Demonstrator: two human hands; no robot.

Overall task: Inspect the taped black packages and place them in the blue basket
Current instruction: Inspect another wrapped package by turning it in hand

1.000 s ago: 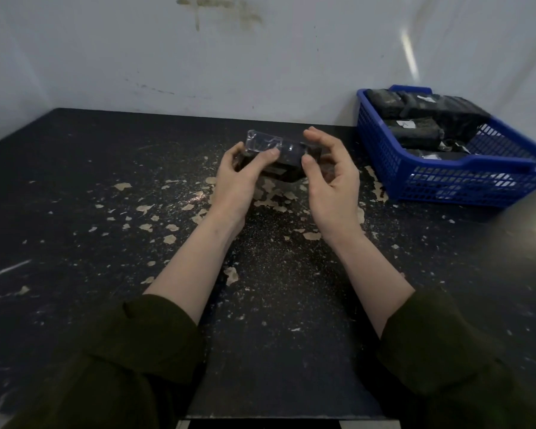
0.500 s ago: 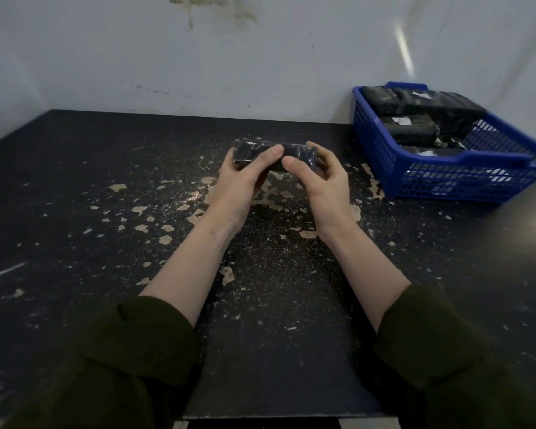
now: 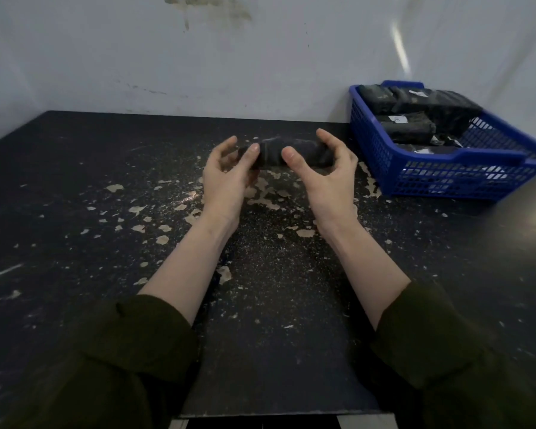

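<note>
A taped black package (image 3: 271, 153) is held just above the middle of the dark table, blurred by motion. My left hand (image 3: 226, 178) pinches its left end between thumb and fingers. My right hand (image 3: 328, 174) grips its right end, thumb in front and fingers curled over the top. The blue basket (image 3: 446, 178) stands at the far right against the wall, right of my right hand. Several taped black packages (image 3: 415, 109) lie inside it, some with small white labels.
The black table (image 3: 75, 187) has chipped paint patches around and below my hands. A pale wall (image 3: 198, 63) closes the back and the left corner. A dark rounded blur (image 3: 526, 230) covers the right edge below the basket.
Both hands have turned the package over and moved slightly apart along it. The shiny taped face seen a second ago no longer shows. The basket stays put.
</note>
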